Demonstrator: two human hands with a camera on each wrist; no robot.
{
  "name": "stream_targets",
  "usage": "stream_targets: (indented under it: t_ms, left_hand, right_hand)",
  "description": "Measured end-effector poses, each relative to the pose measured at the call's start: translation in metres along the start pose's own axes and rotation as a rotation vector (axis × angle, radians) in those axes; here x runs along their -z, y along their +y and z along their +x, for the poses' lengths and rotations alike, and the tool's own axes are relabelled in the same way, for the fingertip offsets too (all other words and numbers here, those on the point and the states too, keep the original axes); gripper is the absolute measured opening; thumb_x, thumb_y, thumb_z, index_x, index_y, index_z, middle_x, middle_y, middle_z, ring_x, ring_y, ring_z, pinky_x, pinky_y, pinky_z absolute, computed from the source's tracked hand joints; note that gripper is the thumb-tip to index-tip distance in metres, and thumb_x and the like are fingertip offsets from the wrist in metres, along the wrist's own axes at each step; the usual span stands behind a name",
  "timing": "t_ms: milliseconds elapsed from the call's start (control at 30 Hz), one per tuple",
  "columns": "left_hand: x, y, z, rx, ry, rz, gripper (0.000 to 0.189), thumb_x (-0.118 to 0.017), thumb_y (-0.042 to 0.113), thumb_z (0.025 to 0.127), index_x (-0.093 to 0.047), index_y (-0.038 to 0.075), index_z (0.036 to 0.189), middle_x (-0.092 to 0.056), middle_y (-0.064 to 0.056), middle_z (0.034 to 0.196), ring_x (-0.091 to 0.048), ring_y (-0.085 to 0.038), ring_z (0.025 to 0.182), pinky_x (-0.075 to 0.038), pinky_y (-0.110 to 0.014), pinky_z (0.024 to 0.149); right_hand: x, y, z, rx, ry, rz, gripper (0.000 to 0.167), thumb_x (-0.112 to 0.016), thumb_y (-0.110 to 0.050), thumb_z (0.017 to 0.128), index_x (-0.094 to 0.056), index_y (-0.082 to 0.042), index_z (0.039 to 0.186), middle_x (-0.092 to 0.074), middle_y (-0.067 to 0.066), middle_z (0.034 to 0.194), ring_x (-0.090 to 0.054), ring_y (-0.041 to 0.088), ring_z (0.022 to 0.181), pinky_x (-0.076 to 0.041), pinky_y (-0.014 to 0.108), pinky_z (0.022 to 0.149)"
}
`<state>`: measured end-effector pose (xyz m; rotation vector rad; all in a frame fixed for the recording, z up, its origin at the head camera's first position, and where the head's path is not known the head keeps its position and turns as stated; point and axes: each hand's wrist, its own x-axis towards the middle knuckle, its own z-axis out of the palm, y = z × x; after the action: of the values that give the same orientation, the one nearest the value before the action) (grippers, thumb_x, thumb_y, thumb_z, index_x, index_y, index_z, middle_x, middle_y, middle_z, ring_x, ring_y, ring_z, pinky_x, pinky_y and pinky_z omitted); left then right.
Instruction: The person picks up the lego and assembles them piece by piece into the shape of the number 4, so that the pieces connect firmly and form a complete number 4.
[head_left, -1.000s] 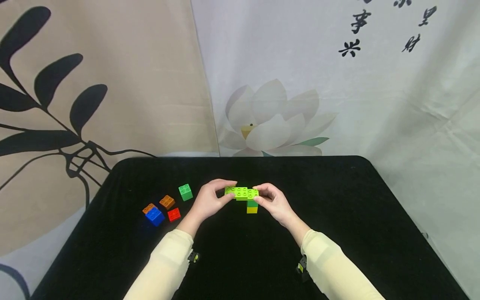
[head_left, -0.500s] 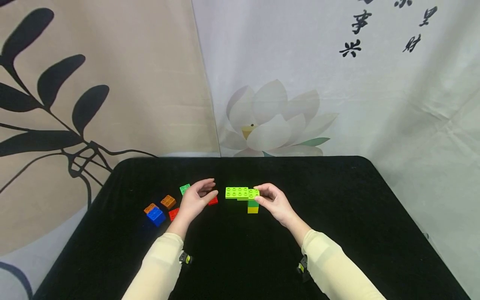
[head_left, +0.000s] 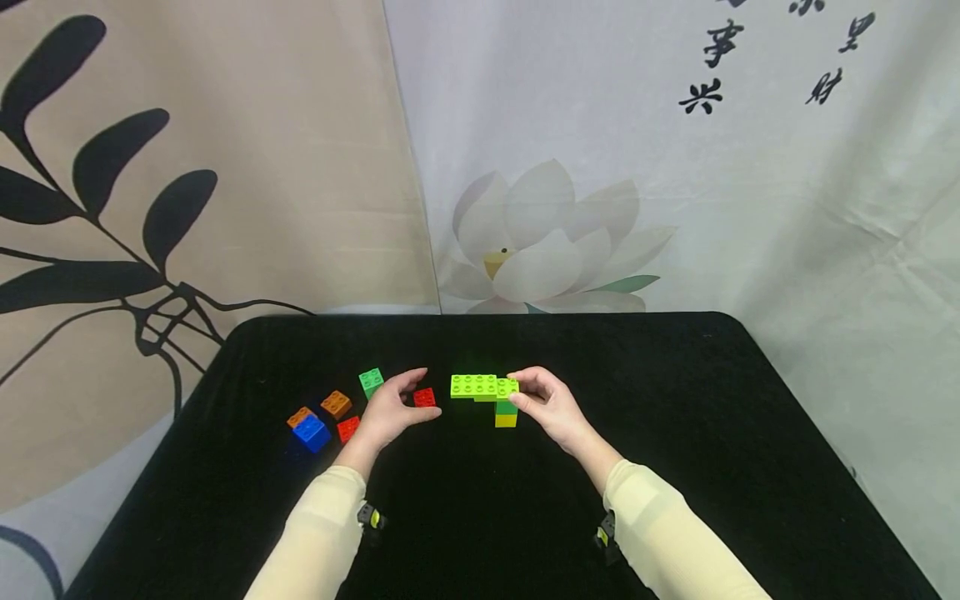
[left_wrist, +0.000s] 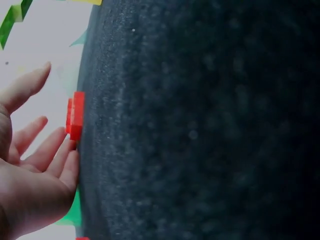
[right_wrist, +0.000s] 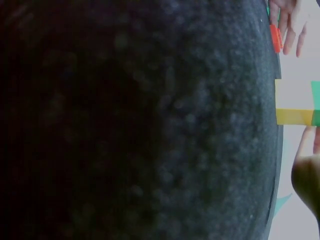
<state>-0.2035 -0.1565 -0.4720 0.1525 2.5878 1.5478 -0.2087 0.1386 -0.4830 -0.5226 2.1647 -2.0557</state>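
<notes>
My right hand [head_left: 552, 407] pinches the right end of a built brick piece: lime green bricks [head_left: 473, 386] on top, a green brick [head_left: 506, 407] below, and a yellow brick [head_left: 506, 421] at the bottom. The lime part juts out to the left. To its left lies a red brick [head_left: 424, 397], with my left hand [head_left: 384, 421] spread beside it, thumb in front and fingers behind. In the left wrist view, fingertips of the left hand [left_wrist: 37, 165] come right up to the red brick [left_wrist: 76, 116], thumb well apart. The right wrist view shows the yellow brick [right_wrist: 295, 116] above the right hand's fingers.
Left of my left hand lie a green brick [head_left: 370, 382], partly covered by it, another red brick [head_left: 348, 429], two orange bricks [head_left: 337, 404] and a blue brick [head_left: 312, 433]. The black table [head_left: 675, 400] ends at a printed curtain [head_left: 555, 100].
My left hand has let go of the lime bricks and moved left to the red brick; its thumb has since lowered and spread. The right hand keeps its grip in place.
</notes>
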Motion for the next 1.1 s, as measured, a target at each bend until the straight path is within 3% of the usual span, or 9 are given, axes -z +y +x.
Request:
stream_targets:
  t_ms: [167, 467, 1100]
  left_hand:
    - [0.000, -0.006, 0.001, -0.022, -0.021, 0.051, 0.068, -0.080, 0.012, 0.083, -0.049, 0.003, 0.143, -0.049, -0.019, 0.145, -0.046, -0.039, 0.130, -0.036, -0.053, 0.109]
    - [0.000, -0.014, 0.004, -0.042, -0.032, 0.136, 0.063, -0.080, 0.007, 0.080, -0.056, 0.008, 0.138, -0.053, -0.015, 0.138, -0.051, -0.037, 0.124, -0.040, -0.055, 0.105]
    - [-0.003, -0.012, 0.004, -0.028, 0.058, 0.159, 0.045, -0.076, 0.002, 0.084, -0.065, 0.005, 0.127, -0.060, -0.016, 0.128, -0.057, -0.037, 0.116, -0.046, -0.052, 0.100]
  right_hand:
    - [0.000, 0.001, 0.000, -0.001, -0.002, 0.001, 0.032, -0.067, -0.005, 0.094, -0.058, 0.002, 0.124, -0.060, 0.017, 0.117, -0.058, 0.027, 0.105, -0.052, 0.027, 0.091]
    - [0.000, -0.001, -0.002, -0.007, -0.004, -0.001, 0.035, -0.067, -0.005, 0.094, -0.056, 0.004, 0.125, -0.060, 0.016, 0.118, -0.058, 0.025, 0.105, -0.052, 0.027, 0.091]
    - [-0.001, -0.001, -0.001, 0.000, -0.002, -0.008, 0.035, -0.068, -0.004, 0.093, -0.057, 0.004, 0.125, -0.060, 0.016, 0.117, -0.058, 0.026, 0.104, -0.052, 0.027, 0.090]
